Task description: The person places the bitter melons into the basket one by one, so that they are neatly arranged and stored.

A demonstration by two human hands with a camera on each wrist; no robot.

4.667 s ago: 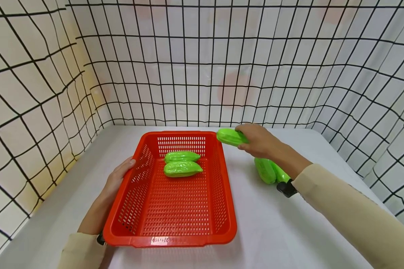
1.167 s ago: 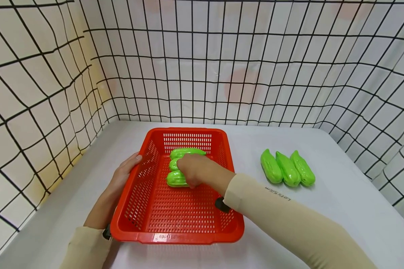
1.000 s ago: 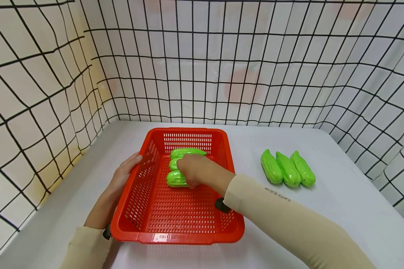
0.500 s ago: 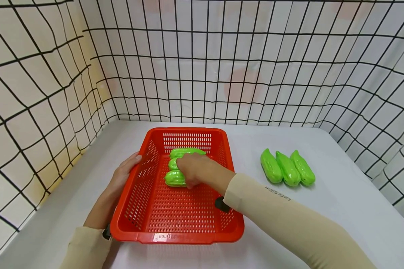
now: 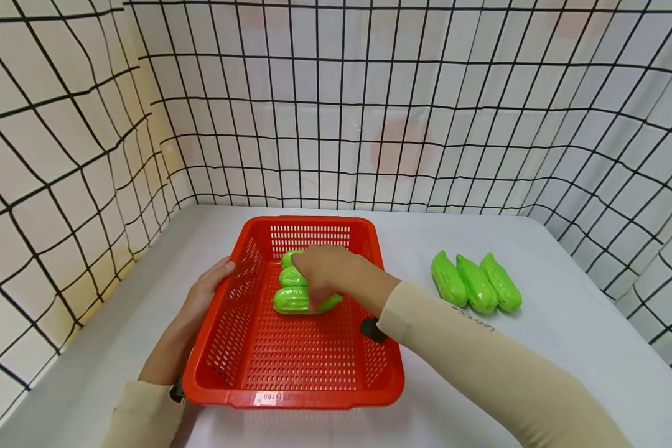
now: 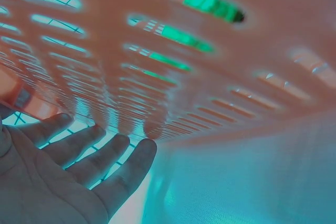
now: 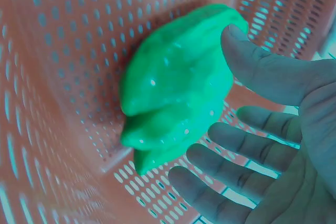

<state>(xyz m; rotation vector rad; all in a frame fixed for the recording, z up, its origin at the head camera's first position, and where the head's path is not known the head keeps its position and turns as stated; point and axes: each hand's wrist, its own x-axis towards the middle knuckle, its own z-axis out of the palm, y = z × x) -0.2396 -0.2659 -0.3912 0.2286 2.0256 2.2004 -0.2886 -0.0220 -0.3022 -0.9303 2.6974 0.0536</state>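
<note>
Three bright green ribbed gourds lie side by side in the red perforated plastic basket [image 5: 291,395]. The nearest gourd [image 5: 290,300] shows its pointed tip to the right of the fingers. Behind it are the middle gourd [image 5: 292,276] and the far gourd [image 5: 289,259], both partly covered. My right hand [image 5: 336,274] is over them; in the right wrist view its fingers are spread, and the thumb [image 7: 252,66] lies close to or against one end of the gourds [image 7: 173,82]. My left hand [image 5: 201,292] rests along the basket's left wall, fingers [image 6: 126,174] extended.
Three more green gourds [image 5: 477,283] lie in a row on the white table [image 5: 442,367] to the basket's right. Black netting [image 5: 341,112] surrounds the table at the back and both sides.
Earlier my right hand held a gourd beside the basket and set it down inside as the nearest of three. Since half a second ago it has loosened and shifted slightly backward. The left hand stays.
</note>
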